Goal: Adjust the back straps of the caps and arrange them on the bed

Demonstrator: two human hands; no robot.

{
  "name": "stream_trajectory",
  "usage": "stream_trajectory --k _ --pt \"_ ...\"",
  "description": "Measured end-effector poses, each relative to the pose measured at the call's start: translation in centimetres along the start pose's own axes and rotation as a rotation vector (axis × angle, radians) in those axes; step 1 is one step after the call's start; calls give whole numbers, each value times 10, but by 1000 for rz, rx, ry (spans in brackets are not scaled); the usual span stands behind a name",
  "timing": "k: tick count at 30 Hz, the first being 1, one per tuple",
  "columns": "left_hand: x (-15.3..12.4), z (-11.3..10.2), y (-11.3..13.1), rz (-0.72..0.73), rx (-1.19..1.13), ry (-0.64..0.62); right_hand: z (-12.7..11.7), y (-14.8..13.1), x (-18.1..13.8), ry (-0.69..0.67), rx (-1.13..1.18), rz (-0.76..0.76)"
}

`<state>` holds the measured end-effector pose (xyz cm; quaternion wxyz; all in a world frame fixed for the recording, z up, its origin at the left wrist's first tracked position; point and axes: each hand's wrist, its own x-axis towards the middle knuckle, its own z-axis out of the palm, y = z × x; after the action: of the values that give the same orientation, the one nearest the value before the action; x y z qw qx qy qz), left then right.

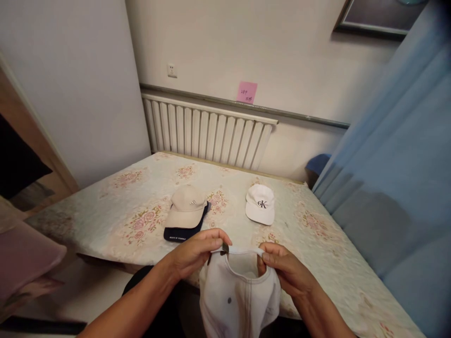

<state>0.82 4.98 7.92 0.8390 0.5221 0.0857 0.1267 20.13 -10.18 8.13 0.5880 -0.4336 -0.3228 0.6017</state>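
A pale baseball cap [243, 300] hangs between my two hands at the near edge of the bed, its back opening and adjustable strap facing up. My left hand [202, 249] pinches the strap beside its dark metal buckle [224, 248]. On the other side of the opening, my right hand [282, 265] grips the strap's end near the cap's edge. Farther off on the floral cover [225, 176], a beige cap [186, 206] lies on top of a dark navy cap [181, 233], of which mostly the brim shows. To their right sits a white cap [260, 204] with black "CK" letters.
Behind the bed stand a white radiator [211, 131] and a wall pipe [299, 114] with a pink note [246, 92] above it. A blue curtain [394, 188] hangs along the right side. Pink fabric [31, 258] is at the left.
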Motion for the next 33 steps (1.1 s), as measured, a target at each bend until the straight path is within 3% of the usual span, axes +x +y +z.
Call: stream_trajectory --k 22,33 --pt "-6 10 9 -46 83 88 4 0 -2 4 -10 9" --pt "3 13 7 -107 44 200 -5 6 0 15 -10 26"
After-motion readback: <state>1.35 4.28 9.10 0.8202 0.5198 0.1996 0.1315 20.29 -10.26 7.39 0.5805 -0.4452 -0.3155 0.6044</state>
